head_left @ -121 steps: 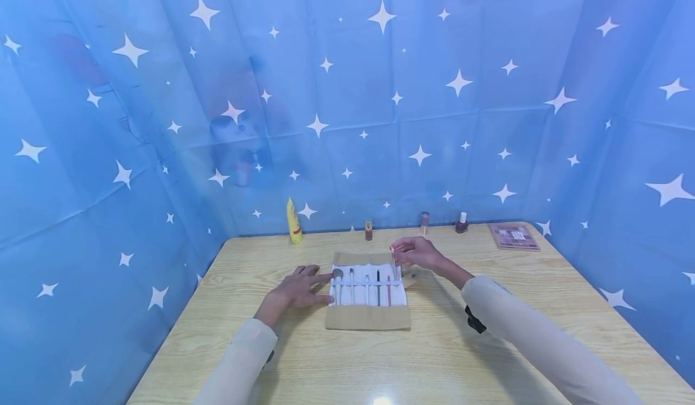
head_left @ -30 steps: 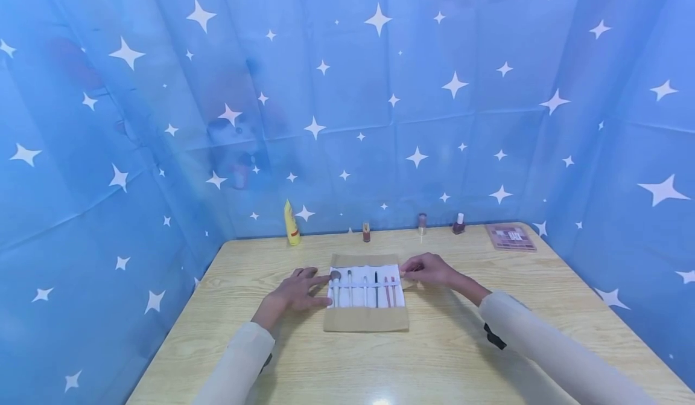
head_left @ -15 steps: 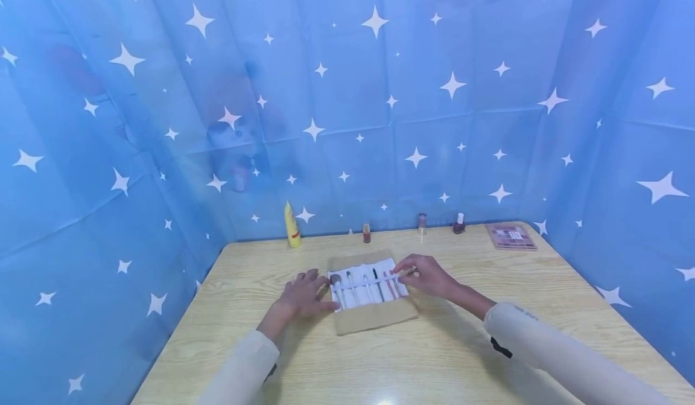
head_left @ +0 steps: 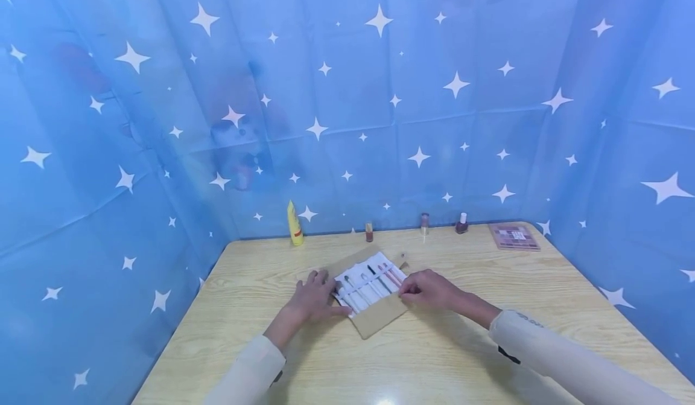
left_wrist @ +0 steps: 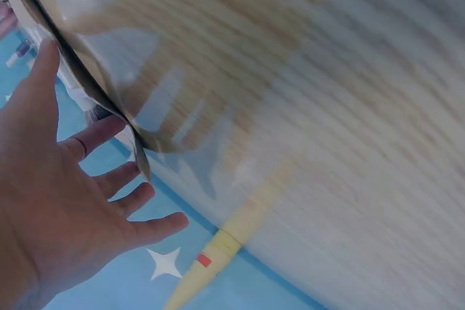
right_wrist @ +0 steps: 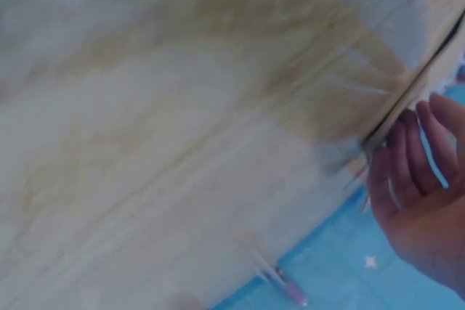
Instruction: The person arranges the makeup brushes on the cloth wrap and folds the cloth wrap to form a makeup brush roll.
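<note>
A tan makeup brush roll with a white lining lies unfolded and turned at an angle on the wooden table. Several slim brushes and pencils sit side by side under its band. My left hand rests at the roll's left edge, fingers spread and the thumb on its lower left part. The left wrist view shows the left hand's thumb and index finger touching the roll's edge. At the opposite edge, my right hand pinches the roll near the lower flap, its fingers curled against the border.
Along the back edge of the table stand a yellow tube, a small red-brown bottle, a pinkish tube and a dark nail polish bottle. A flat palette lies at the back right. A starry blue curtain hangs behind.
Four seconds ago my right hand held a slim pink stick at the roll's right end; it now sits under the band. Since then both hands have turned the roll counterclockwise.
</note>
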### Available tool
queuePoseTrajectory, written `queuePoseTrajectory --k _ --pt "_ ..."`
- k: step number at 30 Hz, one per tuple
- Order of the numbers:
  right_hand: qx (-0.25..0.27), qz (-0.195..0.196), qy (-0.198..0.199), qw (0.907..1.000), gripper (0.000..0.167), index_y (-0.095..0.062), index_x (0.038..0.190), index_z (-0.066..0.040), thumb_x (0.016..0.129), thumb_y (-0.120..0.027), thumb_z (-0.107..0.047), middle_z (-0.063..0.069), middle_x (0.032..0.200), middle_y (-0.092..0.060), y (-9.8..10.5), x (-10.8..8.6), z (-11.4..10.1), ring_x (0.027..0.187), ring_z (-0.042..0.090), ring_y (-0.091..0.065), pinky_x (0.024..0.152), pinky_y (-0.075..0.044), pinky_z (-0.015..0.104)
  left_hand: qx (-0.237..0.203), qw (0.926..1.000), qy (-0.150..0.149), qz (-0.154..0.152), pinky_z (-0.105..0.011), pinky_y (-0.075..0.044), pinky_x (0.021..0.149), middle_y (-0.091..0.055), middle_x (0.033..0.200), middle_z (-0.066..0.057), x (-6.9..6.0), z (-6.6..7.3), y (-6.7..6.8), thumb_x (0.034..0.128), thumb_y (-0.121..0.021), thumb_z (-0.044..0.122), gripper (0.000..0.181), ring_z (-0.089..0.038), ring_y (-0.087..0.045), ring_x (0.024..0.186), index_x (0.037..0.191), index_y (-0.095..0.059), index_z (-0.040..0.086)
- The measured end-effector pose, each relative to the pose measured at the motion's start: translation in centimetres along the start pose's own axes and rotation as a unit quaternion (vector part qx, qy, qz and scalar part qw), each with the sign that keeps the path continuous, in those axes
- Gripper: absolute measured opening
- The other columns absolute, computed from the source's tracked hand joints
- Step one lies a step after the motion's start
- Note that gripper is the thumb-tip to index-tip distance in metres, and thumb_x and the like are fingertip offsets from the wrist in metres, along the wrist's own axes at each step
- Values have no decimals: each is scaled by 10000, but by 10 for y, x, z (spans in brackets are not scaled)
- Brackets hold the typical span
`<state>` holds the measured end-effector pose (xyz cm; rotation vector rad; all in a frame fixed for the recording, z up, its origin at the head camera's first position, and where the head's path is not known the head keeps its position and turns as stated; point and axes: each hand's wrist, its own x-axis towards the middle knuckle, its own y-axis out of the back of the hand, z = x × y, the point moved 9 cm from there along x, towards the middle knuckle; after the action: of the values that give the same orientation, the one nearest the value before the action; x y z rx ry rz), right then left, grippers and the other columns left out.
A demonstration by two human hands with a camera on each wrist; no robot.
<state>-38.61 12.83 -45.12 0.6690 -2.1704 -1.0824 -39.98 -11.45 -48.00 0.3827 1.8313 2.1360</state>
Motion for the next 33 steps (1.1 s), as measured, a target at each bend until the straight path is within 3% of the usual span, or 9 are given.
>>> queuePoseTrajectory --k 9,13,17,19,22,25,29,31,33 --pt "-945 121 -198 9953 119 -808 987 -108 932 -721 -48 22 987 -761 9 -3 17 868 117 -680 743 -564 300 208 9993 -223 -231 -693 -286 1166 -595 1388 -159 -12 22 -2 853 -604 811 817 -386 -452 1397 1386 -648 194" --pt "-1048 128 -323 9939 83 -780 974 -99 932 -723 -57 38 988 -749 11 -2 25 860 127 -667 753 -568 326 477 9976 -392 -313 -622 -384 1126 -642 1113 -80 -21 38 1 872 -622 772 616 -320 -558 1232 1072 -707 195" --pt "-1084 30 -284 9937 131 -651 851 -110 949 -706 -43 -22 846 -636 12 0 29 726 48 -504 655 -456 266 690 9949 -610 -414 -413 -515 863 -539 856 37 -28 57 5 882 -702 671 463 -170 -548 897 835 -595 222" --pt "-1063 13 -145 9942 225 -562 794 -109 952 -690 -11 -53 764 -523 12 2 29 674 29 -402 622 -379 248 661 9941 -758 -408 -330 -480 717 -513 797 68 -32 66 7 876 -753 601 422 -119 -499 776 826 -596 212" --pt "-1062 41 78 9943 281 -503 761 -94 951 -671 27 -71 709 -420 11 3 28 642 28 -343 605 -338 239 543 9928 -1001 -366 -260 -428 611 -509 749 94 -35 77 9 865 -809 493 353 -76 -473 681 831 -618 198" --pt "-1139 143 196 9932 209 -569 798 -61 955 -663 41 -37 716 -504 11 2 26 654 68 -446 607 -411 264 546 9911 -1186 -261 -233 -418 574 -521 733 104 -36 82 11 861 -830 406 287 -60 -477 640 843 -636 195" --pt "-1186 354 270 9919 63 -723 980 -35 968 -676 6 84 951 -727 11 -5 20 879 223 -691 779 -592 390 558 9911 -1199 -140 -218 -414 567 -528 744 118 -35 77 12 865 -841 364 239 -48 -474 637 884 -670 199" --pt "-1158 397 315 9920 118 -754 1073 -47 971 -697 -33 105 1084 -742 11 -10 14 1015 261 -706 876 -598 436 519 9918 -1168 -83 -210 -415 570 -525 764 126 -34 72 12 859 -852 371 242 -41 -474 647 927 -702 194" --pt "-1168 354 352 9919 129 -762 1092 -78 970 -721 -89 61 1099 -729 10 -16 7 1023 226 -693 882 -595 420 501 9920 -1162 -16 -205 -416 572 -518 784 128 -34 67 11 855 -856 384 255 -35 -471 657 958 -725 191"
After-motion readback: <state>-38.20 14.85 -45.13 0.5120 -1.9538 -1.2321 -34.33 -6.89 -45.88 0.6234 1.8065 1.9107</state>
